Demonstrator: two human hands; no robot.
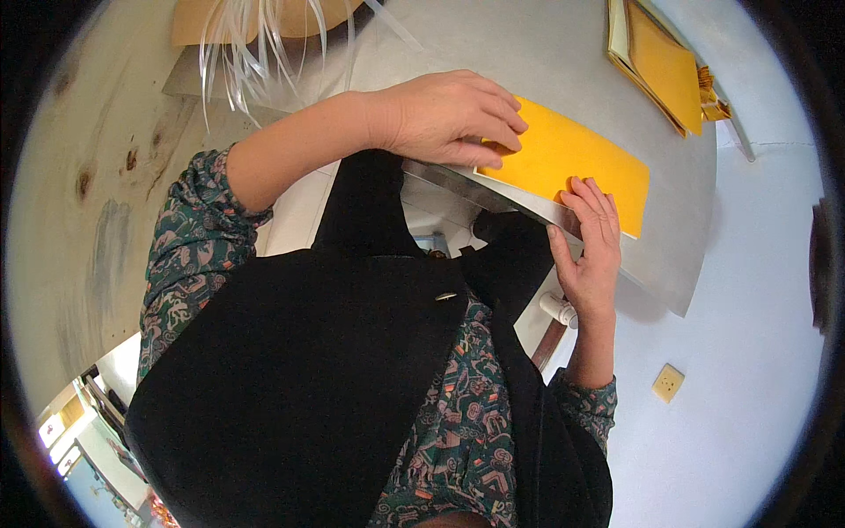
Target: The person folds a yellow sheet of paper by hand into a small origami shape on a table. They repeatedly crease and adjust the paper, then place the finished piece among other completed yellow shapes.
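Note:
A flat, bright yellow paper piece (572,145), with a white edge showing along its near side, lies at the front edge of the grey table. At its left end rests my left hand (444,119), its fingers stretched out and slightly bent over the corner. My right hand (594,246) touches the near right part of the paper with its fingers laid flat, while the thumb stands apart at the table's front edge. What lies under my left palm is hidden.
The grey table (493,53) has a bundle of clear plastic strips (264,53) beside brown card (194,22) at its far left. Folded yellow paper pieces (660,62) lie at the far right. A pale wall with a socket (668,383) stands right; a wooden board (88,220) lies left.

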